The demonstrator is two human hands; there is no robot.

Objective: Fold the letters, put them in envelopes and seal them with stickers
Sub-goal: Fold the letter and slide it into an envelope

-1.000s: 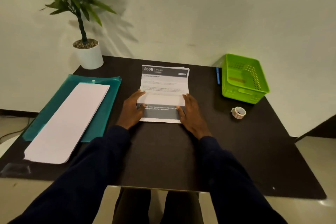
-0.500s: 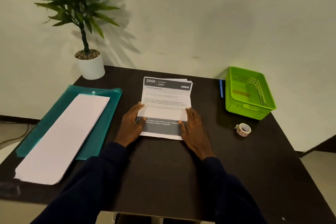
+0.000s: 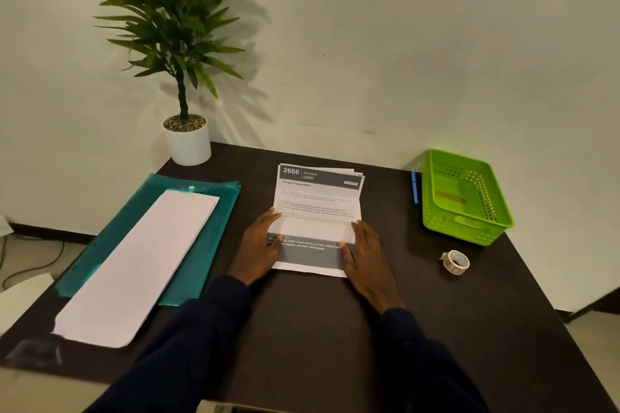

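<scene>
Letter (image 3: 318, 208): left hand (image 3: 260, 251) and right hand (image 3: 367, 258) rest on lower side edges, fingers (image 3: 364, 233) straight, flat.

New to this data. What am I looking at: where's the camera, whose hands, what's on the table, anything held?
No robot here: a person works with bare hands. The single picture comes from a camera worn on their head, looking forward and down.

The left hand and right hand lie flat, fingers straight, on the two side edges of a stack of printed letters in the middle of the dark table. The top sheet's near end looks folded up. Nothing is lifted.

To the left, a long white envelope lies on a teal folder, with a potted plant behind. To the right are a green basket, a blue pen beside it, and a small roll, probably the stickers.
</scene>
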